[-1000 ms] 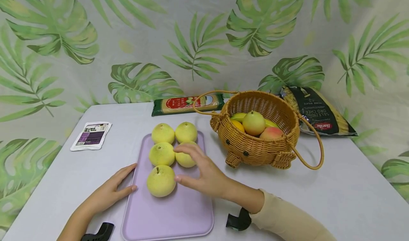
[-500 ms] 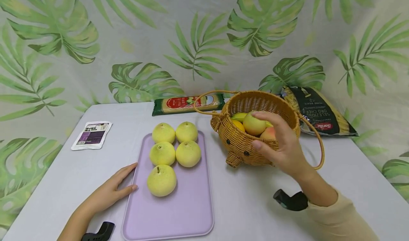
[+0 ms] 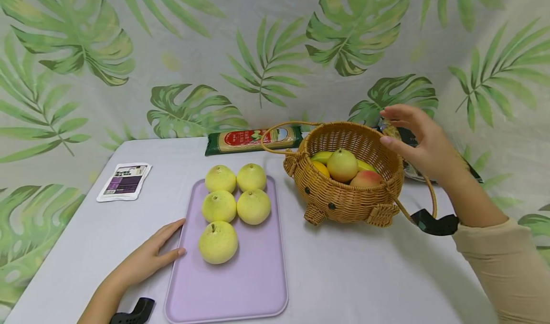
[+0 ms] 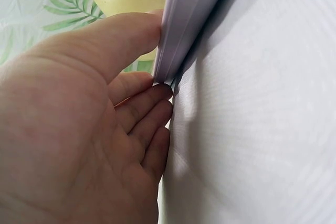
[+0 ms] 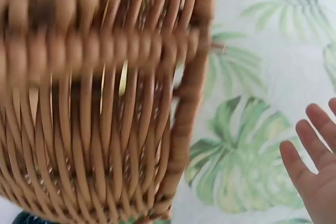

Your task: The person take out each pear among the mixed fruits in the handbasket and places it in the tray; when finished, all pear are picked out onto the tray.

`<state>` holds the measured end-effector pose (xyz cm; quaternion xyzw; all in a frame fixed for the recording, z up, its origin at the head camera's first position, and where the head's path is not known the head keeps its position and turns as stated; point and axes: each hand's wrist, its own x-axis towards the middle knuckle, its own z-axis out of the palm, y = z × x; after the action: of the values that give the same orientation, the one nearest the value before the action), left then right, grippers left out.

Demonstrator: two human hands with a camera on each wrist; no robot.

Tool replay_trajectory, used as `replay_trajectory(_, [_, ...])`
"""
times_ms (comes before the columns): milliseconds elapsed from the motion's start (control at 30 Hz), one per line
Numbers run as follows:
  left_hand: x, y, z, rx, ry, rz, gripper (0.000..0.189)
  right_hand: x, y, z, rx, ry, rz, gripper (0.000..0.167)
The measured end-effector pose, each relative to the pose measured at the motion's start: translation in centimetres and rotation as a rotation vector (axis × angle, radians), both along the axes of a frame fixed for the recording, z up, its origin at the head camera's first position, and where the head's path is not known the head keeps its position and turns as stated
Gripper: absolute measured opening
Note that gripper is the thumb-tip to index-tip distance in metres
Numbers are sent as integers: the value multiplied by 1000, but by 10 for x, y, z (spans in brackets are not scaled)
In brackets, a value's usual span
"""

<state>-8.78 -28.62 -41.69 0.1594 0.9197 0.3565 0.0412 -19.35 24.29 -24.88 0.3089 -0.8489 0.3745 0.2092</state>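
My left hand rests with relaxed fingers against the left edge of a lilac tray; in the left wrist view the thumb touches the tray's side wall. Several round yellow-green pears stand on the tray, the nearest pear alone in its row. My right hand is raised in the air by the right rim of a wicker basket, fingers spread and holding nothing. Inside the basket lie a pear, a peach, bananas and an orange fruit.
Behind the right hand is a dark pasta bag, mostly covered by it. A long green noodle packet lies at the back, and a white and purple pouch at the left. Leaf-patterned cloth hangs behind the table.
My right hand has moved from over the tray's pears, rightward across the basket's front, and up to the basket's right rim. My left hand has stayed at the tray edge.
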Motion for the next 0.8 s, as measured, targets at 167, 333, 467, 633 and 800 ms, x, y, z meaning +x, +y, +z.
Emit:
replay_trajectory(167, [-2, -1, -1, 11, -30, 9, 66, -21, 10, 0, 74, -211, -62, 52])
replay_trajectory(333, [-2, -1, -1, 26, -40, 3, 66, -38, 14, -6, 115, -372, -59, 55])
replay_trajectory(467, [-1, 0, 0, 5, -28, 7, 66, -49, 11, -15, 129, -408, -30, 57])
replay_trajectory(633, [-1, -2, 0, -7, -26, 18, 66, -61, 7, -25, 160, -448, 12, 59])
replay_trajectory(800, [-2, -2, -1, -4, -29, 19, 66, -69, 2, -32, 203, -479, 55, 59])
